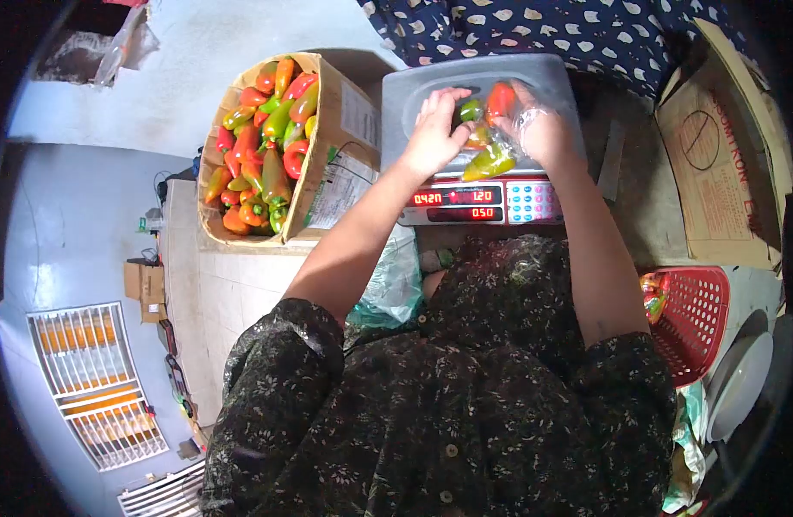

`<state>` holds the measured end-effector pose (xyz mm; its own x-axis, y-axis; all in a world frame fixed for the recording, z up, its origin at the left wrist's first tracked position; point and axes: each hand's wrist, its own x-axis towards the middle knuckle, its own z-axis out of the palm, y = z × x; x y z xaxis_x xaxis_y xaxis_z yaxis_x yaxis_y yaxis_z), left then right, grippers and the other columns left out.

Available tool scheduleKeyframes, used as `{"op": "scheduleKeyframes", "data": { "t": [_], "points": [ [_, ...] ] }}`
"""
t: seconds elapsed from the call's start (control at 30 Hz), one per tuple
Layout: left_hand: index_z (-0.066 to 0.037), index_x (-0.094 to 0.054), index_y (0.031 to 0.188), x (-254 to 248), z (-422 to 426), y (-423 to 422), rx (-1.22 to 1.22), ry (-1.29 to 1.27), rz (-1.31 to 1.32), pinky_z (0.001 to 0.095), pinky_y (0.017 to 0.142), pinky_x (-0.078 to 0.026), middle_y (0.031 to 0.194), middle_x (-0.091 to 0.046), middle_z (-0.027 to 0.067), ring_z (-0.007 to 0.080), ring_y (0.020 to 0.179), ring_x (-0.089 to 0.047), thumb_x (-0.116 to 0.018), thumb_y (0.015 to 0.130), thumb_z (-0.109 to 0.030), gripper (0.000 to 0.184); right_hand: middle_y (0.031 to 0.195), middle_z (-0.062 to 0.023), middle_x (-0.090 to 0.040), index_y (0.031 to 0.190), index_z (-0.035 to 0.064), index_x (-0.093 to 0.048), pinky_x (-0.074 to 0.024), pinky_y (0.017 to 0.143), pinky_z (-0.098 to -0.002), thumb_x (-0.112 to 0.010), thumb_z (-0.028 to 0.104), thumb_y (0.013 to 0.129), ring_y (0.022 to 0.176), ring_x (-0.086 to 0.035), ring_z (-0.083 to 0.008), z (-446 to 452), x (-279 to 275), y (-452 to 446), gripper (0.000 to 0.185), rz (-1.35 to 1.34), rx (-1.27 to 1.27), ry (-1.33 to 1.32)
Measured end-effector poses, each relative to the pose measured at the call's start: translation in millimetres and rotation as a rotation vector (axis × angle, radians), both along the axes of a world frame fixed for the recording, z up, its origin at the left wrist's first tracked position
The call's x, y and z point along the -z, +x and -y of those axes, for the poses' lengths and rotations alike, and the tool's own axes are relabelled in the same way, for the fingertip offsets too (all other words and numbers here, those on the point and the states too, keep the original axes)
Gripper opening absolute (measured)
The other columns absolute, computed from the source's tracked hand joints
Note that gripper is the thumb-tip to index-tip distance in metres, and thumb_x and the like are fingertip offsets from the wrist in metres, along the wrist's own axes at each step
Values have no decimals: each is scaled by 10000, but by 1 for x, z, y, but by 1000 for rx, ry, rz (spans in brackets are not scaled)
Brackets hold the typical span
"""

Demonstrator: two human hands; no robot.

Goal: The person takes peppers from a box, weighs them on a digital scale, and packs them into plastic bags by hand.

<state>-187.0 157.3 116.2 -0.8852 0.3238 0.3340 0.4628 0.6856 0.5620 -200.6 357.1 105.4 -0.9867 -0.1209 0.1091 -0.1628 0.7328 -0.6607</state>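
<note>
Several red, green and yellow-orange peppers (488, 164) lie in a clear plastic bag (510, 138) on the grey tray (405, 95) of a digital scale. My left hand (438, 129) rests at the left of the peppers, fingers stretched and thumb apart, its thumb close to a green one. On the other side my right hand (541, 129) has its fingers curled around the bag beside a red pepper (501, 101), with clear plastic over part of the hand. Red digits glow on the scale's display (457, 203), next to its keypad (534, 202).
A cardboard box (332, 121) full of peppers stands left of the scale. At the right are another cardboard box (715, 172) and a red perforated basket (698, 319) with packed items. A green-tinted plastic bag (395, 280) lies near my lap. Dark patterned cloth (517, 30) hangs beyond the scale.
</note>
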Motion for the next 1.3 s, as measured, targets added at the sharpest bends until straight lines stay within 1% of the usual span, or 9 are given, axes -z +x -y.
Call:
{"op": "scheduleKeyframes", "data": {
  "t": [0.37,0.47,0.57,0.77,0.9,1.13,1.2,1.27,1.3],
  "points": [
    [-102,-527,1057,-5,-6,31,5,-284,-222,416,878,-334,1098,-489,120,296,1019,-463,-685,732,-301,413,1026,-214,-618,1184,79,-473,-473,797,-438,-730,353,709,931,-610,-377,6,7,-4,606,-12,84,-125],
    [-86,-551,1023,-15,-14,30,-6,-279,-49,408,858,-367,1028,-530,126,301,994,-502,-673,757,-278,350,1050,-200,-604,1184,76,-476,-455,837,-437,-728,291,695,979,-580,-375,13,4,-4,591,76,78,-191],
    [-60,-567,981,-9,-10,16,-96,-115,126,418,838,-380,968,-550,129,292,922,-533,-668,757,-271,324,1087,-164,-586,1190,107,-513,-419,887,-442,-704,237,698,1042,-530,-369,13,12,-6,544,-383,-10,-90],
    [-44,-592,997,10,-6,-4,-219,4,100,356,780,-444,899,-577,145,265,849,-570,-645,797,-250,292,1119,-132,-581,1181,177,-575,-389,921,-451,-632,226,788,1061,-520,-345,-2,7,-16,400,-316,-94,20],
    [-14,-602,946,8,-7,-8,-298,134,426,346,813,-444,905,-576,143,281,884,-563,-648,769,-239,290,1141,-129,-583,1195,136,-544,-400,926,-377,-588,218,862,1069,-542,-279,-5,16,-16,346,48,-281,-157],
    [4,-532,1096,17,-11,-18,-74,540,329,335,833,-451,1060,-533,146,227,958,-558,-651,813,-280,418,1115,-53,-579,1137,41,-551,-395,913,-271,-487,86,915,1033,-515,-143,-5,13,-28,235,199,-589,-807],
    [-9,-456,1223,0,-16,-8,-23,208,334,325,887,-421,1093,-553,136,210,1051,-517,-669,807,-344,574,1092,-56,-585,1097,44,-592,-398,879,-261,-487,174,921,1001,-526,-139,-31,19,-41,243,-170,-556,-810],
    [-11,-469,1222,-1,-19,1,-81,-255,189,335,874,-438,1065,-582,169,244,1022,-559,-698,769,-352,611,996,-83,-615,1007,10,-607,-421,867,-296,-489,280,918,957,-560,-164,-50,-7,-24,308,-126,-224,-743],
    [-11,-481,1212,3,-20,1,-118,-165,210,337,859,-447,1040,-595,173,254,989,-576,-697,761,-363,612,948,-97,-630,962,-6,-614,-432,860,-314,-489,333,916,934,-578,-177,-58,-16,-18,365,-106,-55,-704]
  ]
}}
